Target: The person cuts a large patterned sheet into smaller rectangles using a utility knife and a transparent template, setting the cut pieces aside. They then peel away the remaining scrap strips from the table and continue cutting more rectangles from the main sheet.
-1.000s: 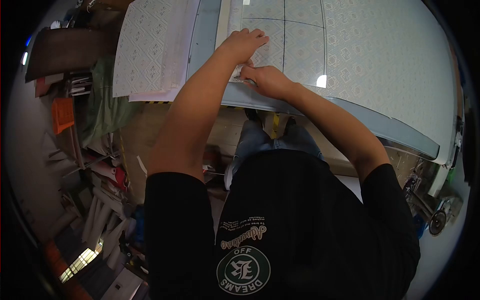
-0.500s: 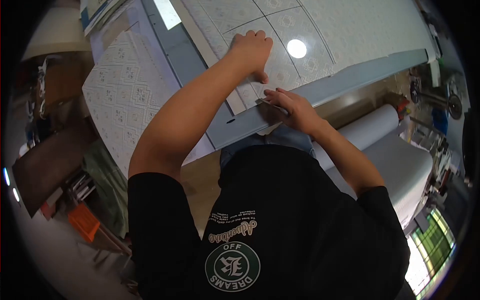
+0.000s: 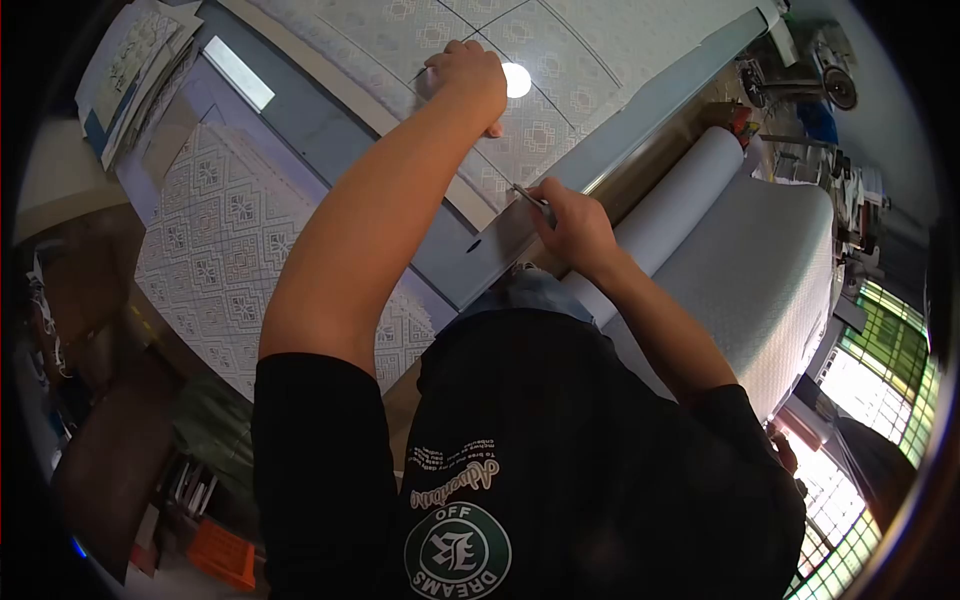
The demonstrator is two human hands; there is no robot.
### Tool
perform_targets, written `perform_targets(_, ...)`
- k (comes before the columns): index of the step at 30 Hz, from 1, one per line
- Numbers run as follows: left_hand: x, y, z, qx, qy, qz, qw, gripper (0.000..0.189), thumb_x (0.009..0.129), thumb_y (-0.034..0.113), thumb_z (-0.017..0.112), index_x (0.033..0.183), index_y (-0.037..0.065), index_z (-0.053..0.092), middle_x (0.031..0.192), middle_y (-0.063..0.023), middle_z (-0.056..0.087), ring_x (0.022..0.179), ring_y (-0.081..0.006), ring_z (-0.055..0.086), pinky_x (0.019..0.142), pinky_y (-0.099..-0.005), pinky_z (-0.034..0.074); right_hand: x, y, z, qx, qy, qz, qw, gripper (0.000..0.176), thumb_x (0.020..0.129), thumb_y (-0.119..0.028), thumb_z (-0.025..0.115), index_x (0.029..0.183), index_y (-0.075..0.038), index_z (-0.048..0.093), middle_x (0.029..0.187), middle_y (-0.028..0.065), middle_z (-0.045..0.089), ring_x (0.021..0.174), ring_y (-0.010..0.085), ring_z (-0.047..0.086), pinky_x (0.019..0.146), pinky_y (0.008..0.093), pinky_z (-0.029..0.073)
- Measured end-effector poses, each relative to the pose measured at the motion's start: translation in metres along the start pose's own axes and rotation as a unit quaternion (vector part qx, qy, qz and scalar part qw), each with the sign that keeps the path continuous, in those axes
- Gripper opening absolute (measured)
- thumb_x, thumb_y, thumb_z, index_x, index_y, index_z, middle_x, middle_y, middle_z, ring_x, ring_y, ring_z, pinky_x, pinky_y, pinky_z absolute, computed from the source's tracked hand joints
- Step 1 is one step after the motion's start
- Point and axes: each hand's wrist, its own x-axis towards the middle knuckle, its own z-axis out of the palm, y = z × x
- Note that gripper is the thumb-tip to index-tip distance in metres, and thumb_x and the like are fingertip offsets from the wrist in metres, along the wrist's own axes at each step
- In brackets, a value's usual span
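My left hand (image 3: 468, 85) rests on a pale patterned fabric (image 3: 545, 135) spread over the table, fingers bent over and thumb held apart. Dark straight lines cross the fabric beside it, and a round bright reflection shows at its knuckles. By the near edge of the fabric, my right hand (image 3: 578, 232) is closed on a slim pointed tool (image 3: 540, 207). The tool's tip points up and left onto the fabric's corner, below my left hand. Its kind is too small to make out.
The grey table edge (image 3: 665, 85) runs diagonally past my right hand. A large roll of light grey material (image 3: 660, 215) lies beyond it. To the left are another patterned cloth (image 3: 220, 250) and a stack of sample sheets (image 3: 135, 75). An orange crate (image 3: 222, 552) sits low at left.
The view has turned, shifting the table. My right hand has closed more tightly around the tool, which now shows plainly. My left hand's fingers are more gathered on the fabric.
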Motion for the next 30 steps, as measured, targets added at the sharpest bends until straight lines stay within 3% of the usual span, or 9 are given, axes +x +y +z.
perform_targets(3, 0.0, -0.006, -0.005, -0.017, -0.034, -0.001, 0.999, 0.107, 0.055, 0.063, 0.093, 0.133, 0.001, 0.055, 0.14, -0.0157, 0.053, 0.133, -0.0405, 0.048, 0.1, -0.0637, 0.05, 0.001, -0.01, -0.001, -0.013, 0.0, 0.025, 1.0, 0.019, 0.091, -0.015, 0.071, 0.105, -0.007, 0.061, 0.083, 0.016, 0.069, 0.074, 0.0346, 0.068, 0.066, 0.0423, 0.054)
perform_targets(18, 0.009, -0.005, -0.01, -0.002, -0.079, -0.013, 0.997, 0.11, 0.056, 0.063, 0.094, 0.14, 0.005, 0.053, 0.144, -0.0116, 0.051, 0.134, -0.0356, 0.048, 0.096, -0.0661, 0.053, 0.015, -0.014, -0.009, -0.032, -0.072, 0.073, 0.994, 0.02, 0.092, -0.017, 0.069, 0.104, -0.005, 0.059, 0.093, 0.0169, 0.071, 0.085, 0.0378, 0.069, 0.072, 0.0446, 0.054)
perform_targets(25, 0.008, -0.004, -0.011, -0.001, -0.082, -0.012, 0.997, 0.112, 0.055, 0.063, 0.094, 0.142, 0.005, 0.052, 0.146, -0.0111, 0.049, 0.135, -0.035, 0.048, 0.096, -0.0661, 0.053, 0.026, -0.005, 0.014, 0.006, -0.012, 0.046, 0.999, 0.02, 0.092, -0.014, 0.069, 0.105, -0.004, 0.057, 0.094, 0.0171, 0.072, 0.087, 0.0386, 0.069, 0.073, 0.0457, 0.055)
perform_targets(30, 0.01, -0.007, -0.012, -0.011, -0.086, -0.004, 0.996, 0.097, 0.066, 0.052, 0.092, 0.143, 0.008, 0.053, 0.148, -0.0102, 0.049, 0.135, -0.0348, 0.048, 0.097, -0.0649, 0.053, 0.085, -0.021, 0.038, 0.065, 0.071, -0.034, 0.995, 0.02, 0.092, -0.013, 0.069, 0.105, -0.005, 0.057, 0.093, 0.0184, 0.072, 0.086, 0.0398, 0.069, 0.073, 0.0461, 0.055)
